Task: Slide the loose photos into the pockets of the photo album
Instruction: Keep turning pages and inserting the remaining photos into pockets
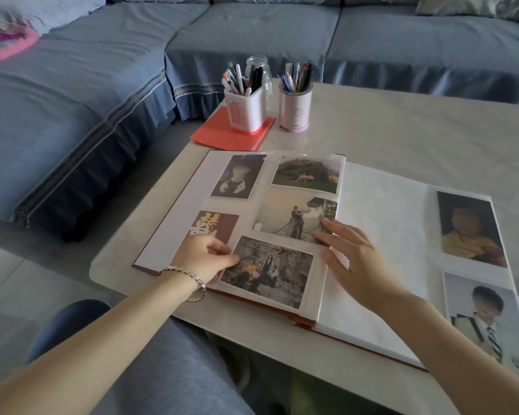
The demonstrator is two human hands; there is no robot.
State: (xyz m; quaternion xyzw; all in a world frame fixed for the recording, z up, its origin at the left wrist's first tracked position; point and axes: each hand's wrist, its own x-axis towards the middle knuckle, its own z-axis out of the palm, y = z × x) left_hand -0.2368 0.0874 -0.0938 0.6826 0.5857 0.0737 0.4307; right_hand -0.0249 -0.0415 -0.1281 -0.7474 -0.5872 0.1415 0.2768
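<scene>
The photo album point(381, 235) lies open on the pale table point(417, 139). Its left page holds several photos under clear pockets. A group photo point(270, 269) sits at the page's lower right, and my left hand point(206, 259) pinches its left edge with thumb and fingers. My right hand point(349, 256) lies flat with straight fingers on the page's right edge, touching the seaside photo point(294, 217). A red photo with a gold character point(213, 227) is partly hidden behind my left hand. Two portrait photos point(469, 229) point(489, 319) lie at the right edge of the right page.
Two pen holders point(244, 110) point(294, 110) and a glass jar point(256, 65) stand at the table's far left corner, on and beside a red folder point(222, 134). A blue sofa point(102, 94) wraps around the table. My knee point(168, 363) is under the near edge.
</scene>
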